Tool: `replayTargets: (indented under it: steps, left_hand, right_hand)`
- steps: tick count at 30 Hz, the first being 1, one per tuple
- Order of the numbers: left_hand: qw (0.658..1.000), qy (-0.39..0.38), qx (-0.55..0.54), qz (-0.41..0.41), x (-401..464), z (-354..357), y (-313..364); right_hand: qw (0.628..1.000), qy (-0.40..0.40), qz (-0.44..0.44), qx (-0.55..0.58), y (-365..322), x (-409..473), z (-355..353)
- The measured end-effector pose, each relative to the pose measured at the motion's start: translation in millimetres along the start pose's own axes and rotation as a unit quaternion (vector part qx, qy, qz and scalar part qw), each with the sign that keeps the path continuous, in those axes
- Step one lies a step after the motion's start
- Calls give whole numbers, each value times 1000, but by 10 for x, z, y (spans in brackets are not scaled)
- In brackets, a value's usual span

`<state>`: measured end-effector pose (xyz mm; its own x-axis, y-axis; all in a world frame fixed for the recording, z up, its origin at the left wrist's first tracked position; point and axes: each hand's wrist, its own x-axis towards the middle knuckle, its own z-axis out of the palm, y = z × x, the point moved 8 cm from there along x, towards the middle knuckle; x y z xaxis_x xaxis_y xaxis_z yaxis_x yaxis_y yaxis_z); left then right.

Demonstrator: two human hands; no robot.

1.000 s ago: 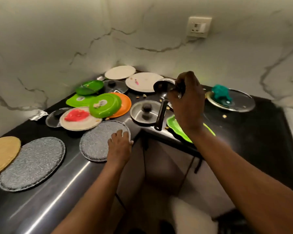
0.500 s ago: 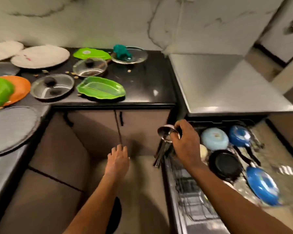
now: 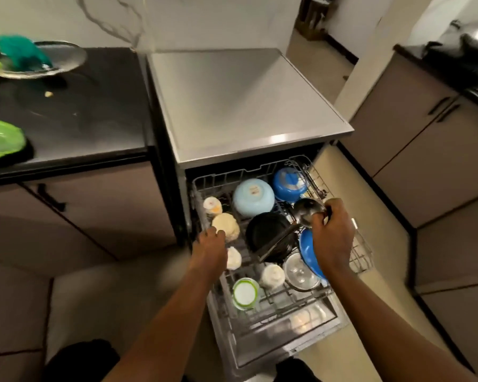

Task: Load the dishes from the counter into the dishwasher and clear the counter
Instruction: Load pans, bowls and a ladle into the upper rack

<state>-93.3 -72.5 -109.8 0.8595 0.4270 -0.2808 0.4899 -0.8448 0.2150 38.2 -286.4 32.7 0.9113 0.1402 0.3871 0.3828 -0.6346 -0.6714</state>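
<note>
Ladle sits in the right hand, fingers curled round the bowl end, thumb over the rim. Bowl is up by the knuckles and the dark handle runs down-left from there, so the long axis goes diagonal from upper right to lower left, right across the black pan in the rack. Whole thing hangs over the pulled-out upper rack of the dishwasher.

Left hand is over the rack's left edge, fingers fairly straight, fingertips touching or just beside a cream bowl. Can't tell if it's actually pressing on it, but it isn't gripping anything.

Rest of the rack: pale blue bowl upside down at the back with a small round sticker on its base, too blurry to read. Blue pot to its right. Blue plate stands on edge under the right wrist, steel lid just beside it. Couple more white cups toward the front, plus a glass container with a green-rimmed lid.

Over on the black counter to the left: steel plate with a teal cloth on it, and a green leaf-shaped dish at the frame edge. No readable brand anywhere.
</note>
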Motion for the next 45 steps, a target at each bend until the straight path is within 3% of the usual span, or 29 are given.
replayTargets:
  steps: [7, 12, 24, 31, 34, 40, 45]
  left_hand:
    - [998, -57, 12, 26, 570, 484, 1522]
    - [996, -92, -15, 12, 843, 691, 2225]
    - [983, -156, -97, 14, 1739, 1008, 2873]
    - [972, -224, -29, 64, 1752, 1525, 3045]
    - [969, -237, 8, 72, 1728, 1633, 3044]
    - [970, -235, 26, 60, 1721, 1649, 3028]
    - [971, -236, 9, 46, 1673, 1682, 2996]
  right_hand:
    - [998, 42, 35, 5, 1190, 1187, -559]
    - [999, 29, 43, 5, 1681, 1744, -708]
    - [995, -2, 91, 31, 2477, 2138, -340]
    - [997, 31, 57, 39, 2532, 2337, -446]
    - [998, -14, 35, 46, 2602, 2356, -270]
    - [979, -195, -3, 54, 2732, 2202, 294]
    - [969, -238, -63, 3, 2674, 2168, 606]
